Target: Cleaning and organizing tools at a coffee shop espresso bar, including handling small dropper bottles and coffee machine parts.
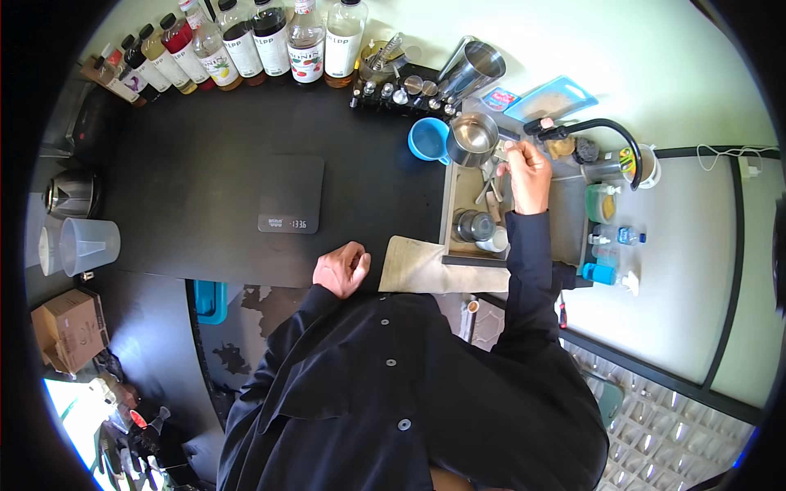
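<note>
Over the sink tray, my right hand [528, 173] is closed at the handle side of a small steel pitcher [472, 141], whose open top faces up. Right against the pitcher's left side stands a blue cup [428, 140], on the counter's edge. My left hand [342, 268] rests loosely curled at the front edge of the black counter, with nothing visible in it. Below the pitcher, glass jars [473, 226] and some utensils lie in the sink tray [449, 214]. A flat black scale [291, 194] with a lit display sits ahead and left of my left hand.
Several syrup bottles [305, 49] line the back wall. Beside them is a black rack [401, 98] of bar tools, with a steel shaker [476, 67] behind. A black faucet [610, 124] arches over the sink. A beige cloth [417, 266] lies at the front edge; a clear plastic jug [90, 245] stands far left.
</note>
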Available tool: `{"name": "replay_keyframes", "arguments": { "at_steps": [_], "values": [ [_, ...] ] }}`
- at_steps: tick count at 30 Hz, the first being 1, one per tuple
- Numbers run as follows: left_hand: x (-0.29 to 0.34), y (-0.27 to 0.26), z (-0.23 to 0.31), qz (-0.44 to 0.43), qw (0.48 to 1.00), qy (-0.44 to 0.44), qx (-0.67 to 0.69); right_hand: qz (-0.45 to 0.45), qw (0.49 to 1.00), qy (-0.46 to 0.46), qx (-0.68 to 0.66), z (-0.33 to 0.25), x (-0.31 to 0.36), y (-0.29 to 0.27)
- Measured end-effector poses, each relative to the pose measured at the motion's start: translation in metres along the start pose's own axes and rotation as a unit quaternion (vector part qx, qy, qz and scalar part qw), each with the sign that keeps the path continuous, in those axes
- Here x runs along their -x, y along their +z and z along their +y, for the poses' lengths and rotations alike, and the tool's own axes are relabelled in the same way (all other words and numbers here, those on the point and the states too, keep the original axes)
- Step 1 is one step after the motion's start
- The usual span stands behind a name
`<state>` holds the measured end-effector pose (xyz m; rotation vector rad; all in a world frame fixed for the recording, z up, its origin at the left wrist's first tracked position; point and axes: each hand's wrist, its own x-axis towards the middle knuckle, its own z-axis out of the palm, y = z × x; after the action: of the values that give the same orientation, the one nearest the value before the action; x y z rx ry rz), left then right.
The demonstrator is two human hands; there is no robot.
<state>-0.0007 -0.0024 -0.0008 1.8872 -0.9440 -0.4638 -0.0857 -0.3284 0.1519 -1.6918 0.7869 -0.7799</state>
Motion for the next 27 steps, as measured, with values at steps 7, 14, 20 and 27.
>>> {"name": "replay_keyframes", "arguments": {
  "at_steps": [7,14,20,27],
  "values": [
    [0.002,0.003,0.001,0.007,1.0,0.01,-0.01,0.003,0.979,-0.002,0.205,0.04,-0.031,-0.022],
    [0.001,0.0,0.003,0.006,1.0,0.008,-0.003,0.014,0.944,-0.03,0.329,0.051,-0.043,-0.015],
    [0.001,-0.002,0.0,-0.007,1.0,0.005,-0.001,-0.003,0.92,-0.068,0.385,0.042,-0.041,-0.001],
    [0.0,-0.002,0.002,-0.019,1.0,-0.006,0.004,-0.014,0.911,-0.094,0.401,0.05,-0.044,-0.002]
  ]
}}
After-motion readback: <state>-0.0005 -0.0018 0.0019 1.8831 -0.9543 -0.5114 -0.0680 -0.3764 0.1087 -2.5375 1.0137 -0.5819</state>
